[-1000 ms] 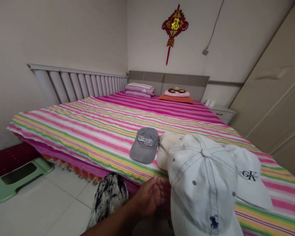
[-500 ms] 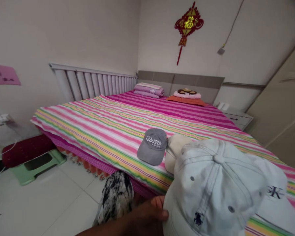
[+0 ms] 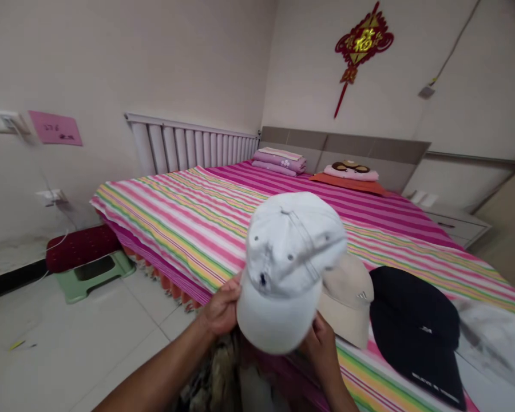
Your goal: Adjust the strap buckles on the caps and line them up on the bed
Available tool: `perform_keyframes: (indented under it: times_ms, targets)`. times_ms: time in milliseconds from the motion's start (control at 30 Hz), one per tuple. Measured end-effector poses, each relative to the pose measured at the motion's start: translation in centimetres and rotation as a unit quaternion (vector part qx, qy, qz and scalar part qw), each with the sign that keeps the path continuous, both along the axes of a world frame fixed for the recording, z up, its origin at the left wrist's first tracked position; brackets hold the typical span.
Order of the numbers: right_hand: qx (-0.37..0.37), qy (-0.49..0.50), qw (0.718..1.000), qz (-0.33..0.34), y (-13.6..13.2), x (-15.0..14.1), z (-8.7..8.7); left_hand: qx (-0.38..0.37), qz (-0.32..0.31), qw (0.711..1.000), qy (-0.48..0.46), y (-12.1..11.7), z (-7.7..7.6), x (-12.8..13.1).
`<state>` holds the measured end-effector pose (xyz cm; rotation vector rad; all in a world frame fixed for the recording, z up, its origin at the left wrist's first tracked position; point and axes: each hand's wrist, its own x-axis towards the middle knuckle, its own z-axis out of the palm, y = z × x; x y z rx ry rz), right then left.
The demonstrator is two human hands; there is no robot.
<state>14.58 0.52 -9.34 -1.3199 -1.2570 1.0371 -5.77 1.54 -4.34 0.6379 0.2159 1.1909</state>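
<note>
A white baseball cap (image 3: 278,326) with a small dark logo hangs in the air over the bed's near edge, its brim towards me. My left hand (image 3: 223,306) grips it at the left side, thumb near the brim. On the right side, my right hand (image 3: 320,337) pinches the edge of the cap, its fingers partly hidden behind it. To the right on the bed lie a beige cap (image 3: 349,292), a black cap (image 3: 412,320) and a blurred white cap (image 3: 498,337). The grey cap cannot be seen; the held cap covers that area.
The striped bed (image 3: 175,223) fills the middle. Folded purple bedding (image 3: 278,163) and a pink pillow (image 3: 352,173) lie near the headboard. A green stool (image 3: 94,277) with a dark red cushion (image 3: 83,249) stands on the floor at left. A nightstand (image 3: 459,223) is at right.
The white cap has moved left and away from me, and now looks smaller. My right hand has come into sight on it. The view has swung right, showing the black cap.
</note>
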Motion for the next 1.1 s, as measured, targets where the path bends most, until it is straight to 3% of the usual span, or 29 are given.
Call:
perform_keyframes:
  times_ms: [100,267,533,700,900,1100]
  targets:
    - [-0.104,0.122,0.987,-0.010,0.4,-0.5,-0.2,0.005,0.055,0.998,0.015,3.4,0.8,-2.5]
    - [-0.234,0.318,0.919,-0.026,1.4,-1.2,1.1,-0.011,0.121,0.992,0.036,7.9,0.5,-5.3]
    - [-0.291,0.459,0.833,-0.102,3.6,-2.6,2.4,-0.051,0.147,0.988,0.020,11.8,-1.4,-7.2]
    - [-0.267,0.472,0.833,-0.112,4.5,-2.8,2.2,-0.059,0.137,0.988,0.035,13.2,-2.7,-7.8]
    - [-0.244,0.478,0.833,-0.138,3.2,-3.3,1.3,-0.102,0.153,0.981,0.056,13.7,-3.3,-7.5]
    - [-0.234,0.482,0.828,-0.169,2.4,-3.1,0.4,-0.089,0.142,0.984,0.059,13.3,-3.6,-7.0]
